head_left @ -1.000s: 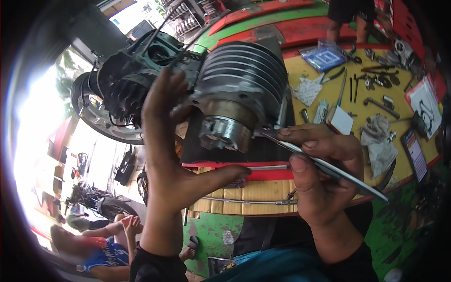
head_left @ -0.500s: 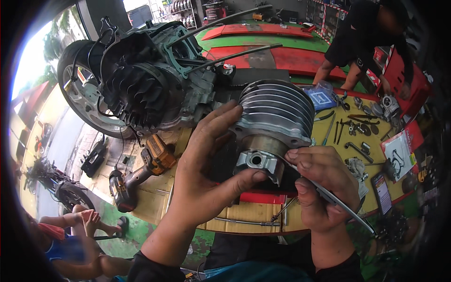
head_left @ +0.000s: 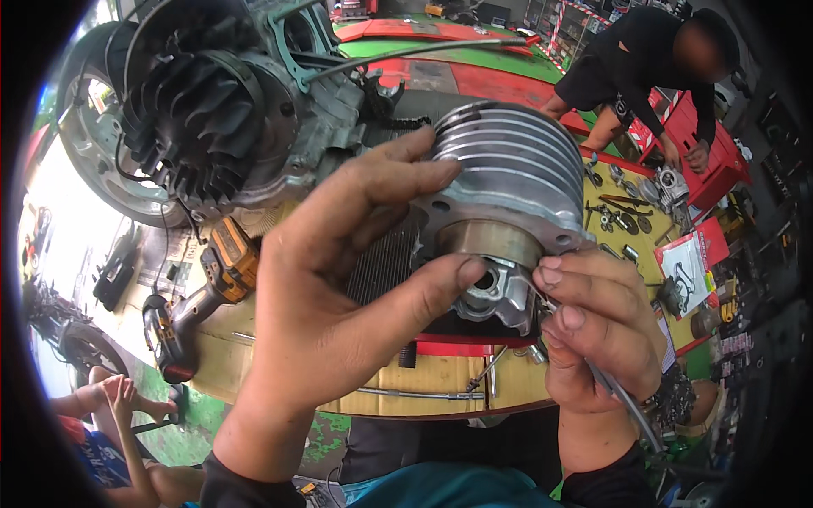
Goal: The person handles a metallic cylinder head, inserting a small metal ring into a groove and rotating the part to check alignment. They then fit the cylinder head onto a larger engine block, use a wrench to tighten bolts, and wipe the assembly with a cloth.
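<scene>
Left hand (head_left: 339, 288) spread wide, thumb at piston (head_left: 511, 298) protruding from finned engine cylinder (head_left: 512, 165); right hand (head_left: 601, 326) pinches slim metal tool (head_left: 625, 403).

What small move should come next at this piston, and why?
Perhaps ease the slim tool along the right side of the piston. The right hand holds it with its tip near that side, while the left hand is spread, thumb over the piston's edge and fingers by the finned cylinder, as if to steady it. Whether the tip touches isn't clear, so go lightly.
</scene>
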`<state>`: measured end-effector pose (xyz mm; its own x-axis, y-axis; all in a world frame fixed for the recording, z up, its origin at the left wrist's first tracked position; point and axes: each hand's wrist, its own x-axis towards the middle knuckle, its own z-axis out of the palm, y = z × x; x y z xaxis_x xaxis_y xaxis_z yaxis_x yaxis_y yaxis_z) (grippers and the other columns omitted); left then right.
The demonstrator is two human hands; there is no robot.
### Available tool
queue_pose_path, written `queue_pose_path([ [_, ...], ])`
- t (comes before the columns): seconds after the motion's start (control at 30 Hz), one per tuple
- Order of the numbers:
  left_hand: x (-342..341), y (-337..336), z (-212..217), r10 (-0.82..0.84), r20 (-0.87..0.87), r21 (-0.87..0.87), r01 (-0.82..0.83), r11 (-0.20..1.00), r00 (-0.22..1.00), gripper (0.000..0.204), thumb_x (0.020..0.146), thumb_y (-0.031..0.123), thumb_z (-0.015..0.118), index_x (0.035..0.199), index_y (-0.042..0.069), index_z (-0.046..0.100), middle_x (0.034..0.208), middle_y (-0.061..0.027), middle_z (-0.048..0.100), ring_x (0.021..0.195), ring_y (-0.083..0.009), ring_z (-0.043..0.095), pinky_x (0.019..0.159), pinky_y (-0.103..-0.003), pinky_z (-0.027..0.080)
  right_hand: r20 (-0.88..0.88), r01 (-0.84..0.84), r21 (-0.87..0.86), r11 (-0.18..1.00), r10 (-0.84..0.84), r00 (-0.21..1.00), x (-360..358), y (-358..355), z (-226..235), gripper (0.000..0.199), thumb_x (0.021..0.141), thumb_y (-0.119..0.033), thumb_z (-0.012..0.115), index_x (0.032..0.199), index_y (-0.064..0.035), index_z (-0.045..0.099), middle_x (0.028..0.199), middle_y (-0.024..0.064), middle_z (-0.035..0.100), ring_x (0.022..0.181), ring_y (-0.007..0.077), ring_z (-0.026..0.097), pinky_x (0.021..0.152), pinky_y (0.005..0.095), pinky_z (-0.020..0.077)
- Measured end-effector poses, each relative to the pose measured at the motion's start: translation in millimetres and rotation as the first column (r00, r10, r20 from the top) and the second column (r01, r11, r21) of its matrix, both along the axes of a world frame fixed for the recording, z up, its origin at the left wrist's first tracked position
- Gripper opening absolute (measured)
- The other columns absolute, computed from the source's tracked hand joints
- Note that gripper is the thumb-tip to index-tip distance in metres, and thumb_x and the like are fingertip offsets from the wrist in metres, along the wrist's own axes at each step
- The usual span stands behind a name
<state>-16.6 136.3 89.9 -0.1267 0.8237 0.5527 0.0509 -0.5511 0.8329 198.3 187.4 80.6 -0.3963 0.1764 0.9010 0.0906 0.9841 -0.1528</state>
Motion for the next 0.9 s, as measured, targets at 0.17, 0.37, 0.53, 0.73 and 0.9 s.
queue_pose_path([
  [0.17, 1.4, 6.6, -1.8, 0.011, 0.008, 0.063, -0.011, 0.998, 1.0, 0.05, 0.081, -0.004, 0.08, 0.127, -0.007, 0.059, 0.148, -0.0276, 0.052, 0.121, -0.0183, 0.061, 0.093, -0.027, 0.053, 0.16, 0.066, 0.156, 0.986, -0.091, 0.983, 7.3, 1.8, 2.0, 0.02, 0.095, -0.013, 0.07, 0.113, -0.0105, 0.062, 0.108, 0.0167, 0.072, 0.093, 0.033, 0.072, 0.078, 0.044, 0.0603],
  [0.37, -5.6, 15.8, -0.8, -0.315, 0.06, 0.245, 0.292, 0.924, 0.947, 0.05, 0.077, -0.005, 0.081, 0.122, -0.006, 0.059, 0.15, -0.0318, 0.048, 0.129, -0.0239, 0.058, 0.101, -0.033, 0.054, 0.189, 0.087, 0.244, 0.966, -0.135, 0.973, 9.4, 5.4, -3.1, 0.018, 0.101, -0.016, 0.064, 0.117, -0.0132, 0.059, 0.112, 0.0174, 0.07, 0.094, 0.0344, 0.071, 0.077, 0.0452, 0.0617],
  [0.53, -8.4, 27.7, -12.2, -0.146, -0.106, 0.295, 0.171, 0.94, 0.984, 0.054, 0.074, -0.005, 0.081, 0.122, -0.005, 0.056, 0.15, -0.0336, 0.046, 0.133, -0.0265, 0.056, 0.101, -0.033, 0.053, 0.168, 0.114, 0.219, 0.969, -0.152, 0.974, 5.9, 2.8, -5.8, 0.017, 0.101, -0.017, 0.064, 0.117, -0.014, 0.059, 0.111, 0.0169, 0.07, 0.094, 0.0347, 0.071, 0.077, 0.045, 0.062],
  [0.73, -12.6, 25.2, 3.2, -0.106, -0.179, 0.174, 0.138, 0.975, 0.978, 0.057, 0.073, -0.002, 0.08, 0.123, -0.004, 0.052, 0.15, -0.0331, 0.046, 0.146, -0.0298, 0.041, 0.113, -0.038, 0.039, 0.174, 0.142, 0.194, 0.971, -0.176, 0.969, 2.5, -2.3, 0.3, 0.013, 0.102, -0.019, 0.063, 0.113, -0.0127, 0.059, 0.107, 0.0163, 0.071, 0.092, 0.0347, 0.072, 0.076, 0.0439, 0.0621],
  [0.9, -17.6, 38.3, 10.5, -0.187, -0.259, 0.128, 0.225, 0.966, 0.948, 0.062, 0.069, 0.005, 0.078, 0.123, -0.003, 0.048, 0.15, -0.0309, 0.045, 0.148, -0.0319, 0.038, 0.118, -0.039, 0.03, 0.159, 0.163, 0.19, 0.968, -0.195, 0.968, 1.2, -4.4, 2.4, 0.013, 0.102, -0.017, 0.064, 0.111, -0.0095, 0.059, 0.105, 0.0159, 0.071, 0.091, 0.0346, 0.072, 0.075, 0.0435, 0.0618],
])
